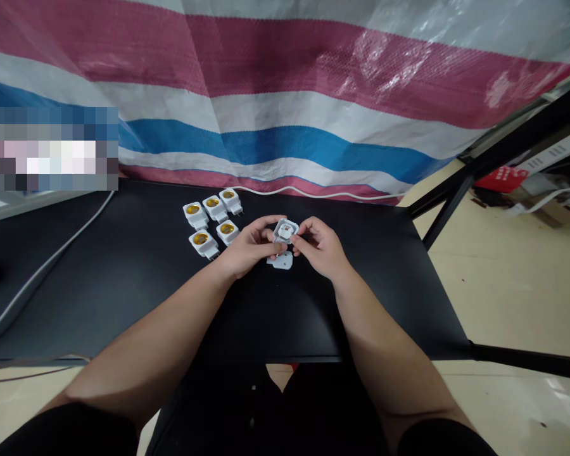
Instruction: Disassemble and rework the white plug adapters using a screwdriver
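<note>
Between my two hands is a small white plug-in housing [286, 229], open on top, with a light inner part showing inside. My left hand [256, 246] grips it from the left, thumb along the near side and fingers around the far side. The fingers of my right hand [317, 244] are closed on its right edge. Just below, a flat white cover plate [282, 260] with small holes lies under my left thumb; whether it touches the hand I cannot tell. To the left stand several white plug-in units [200, 240] with round amber tops and plug pins.
The black table [285, 316] ends at a near edge and a right edge. A white cable [42, 266] crosses its left side; another cable [313, 193] runs along the back by a striped plastic sheet [285, 145]. A black metal frame [449, 206] stands at right.
</note>
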A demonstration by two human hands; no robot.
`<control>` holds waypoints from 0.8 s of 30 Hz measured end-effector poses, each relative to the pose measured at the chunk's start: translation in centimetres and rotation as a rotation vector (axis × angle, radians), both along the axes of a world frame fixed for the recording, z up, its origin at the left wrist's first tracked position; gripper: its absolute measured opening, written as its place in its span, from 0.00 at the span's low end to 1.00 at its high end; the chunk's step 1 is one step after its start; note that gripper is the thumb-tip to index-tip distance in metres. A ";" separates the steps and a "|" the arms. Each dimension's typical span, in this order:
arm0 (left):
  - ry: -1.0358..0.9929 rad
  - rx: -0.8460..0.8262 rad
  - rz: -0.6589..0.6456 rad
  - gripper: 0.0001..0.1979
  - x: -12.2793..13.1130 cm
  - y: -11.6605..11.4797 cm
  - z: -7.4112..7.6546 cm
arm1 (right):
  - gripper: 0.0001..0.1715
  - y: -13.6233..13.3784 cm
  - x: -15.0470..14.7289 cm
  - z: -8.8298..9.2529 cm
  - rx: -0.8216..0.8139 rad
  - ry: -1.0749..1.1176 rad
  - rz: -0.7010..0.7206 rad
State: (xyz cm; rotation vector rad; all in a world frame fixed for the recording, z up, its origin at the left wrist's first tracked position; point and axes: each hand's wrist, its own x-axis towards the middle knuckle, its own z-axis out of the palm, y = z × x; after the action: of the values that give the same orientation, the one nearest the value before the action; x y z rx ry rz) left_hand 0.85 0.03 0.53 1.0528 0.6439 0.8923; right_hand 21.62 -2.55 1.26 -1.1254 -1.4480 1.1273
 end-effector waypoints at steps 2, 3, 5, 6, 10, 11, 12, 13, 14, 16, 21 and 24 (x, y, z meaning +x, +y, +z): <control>0.009 0.001 0.012 0.35 0.0 0.0 -0.1 | 0.19 0.0 0.0 0.0 0.004 0.015 0.007; 0.014 0.001 0.021 0.35 0.0 0.0 -0.1 | 0.19 0.0 0.0 0.0 0.006 0.021 0.008; 0.023 0.002 0.039 0.35 0.1 0.0 -0.2 | 0.19 0.0 0.0 0.0 0.009 0.025 0.007; 0.026 0.005 0.048 0.34 0.1 0.0 -0.2 | 0.19 0.0 0.0 0.0 0.010 0.022 0.008; 0.040 0.024 0.073 0.32 0.2 -0.1 -0.1 | 0.19 0.1 0.0 -0.1 0.021 0.006 0.017; 0.046 0.029 0.076 0.32 0.2 -0.1 -0.1 | 0.19 0.1 0.0 -0.1 0.023 0.002 0.019; 0.051 0.034 0.077 0.31 0.2 -0.1 0.0 | 0.19 0.1 0.0 -0.2 0.023 0.000 0.022; 0.055 0.037 0.076 0.31 0.2 -0.1 0.0 | 0.19 0.1 0.1 -0.2 0.022 -0.002 0.024; 0.058 0.038 0.074 0.32 0.2 -0.2 0.0 | 0.19 0.1 0.1 -0.3 0.019 -0.003 0.025; 0.062 0.037 0.072 0.33 0.2 -0.2 0.0 | 0.19 0.1 0.1 -0.4 0.011 0.005 0.024; 0.058 0.018 0.073 0.34 0.3 -0.2 0.0 | 0.20 0.2 0.2 -0.6 0.011 -0.012 0.012; 0.046 0.012 0.078 0.33 0.3 -0.3 0.1 | 0.21 0.1 0.2 -0.6 0.012 -0.022 0.007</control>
State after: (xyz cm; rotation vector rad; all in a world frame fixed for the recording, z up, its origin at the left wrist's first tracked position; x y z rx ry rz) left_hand 1.17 -0.23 0.66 1.0675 0.7227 0.9435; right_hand 21.86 -2.47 0.65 -1.1284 -1.4746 1.1130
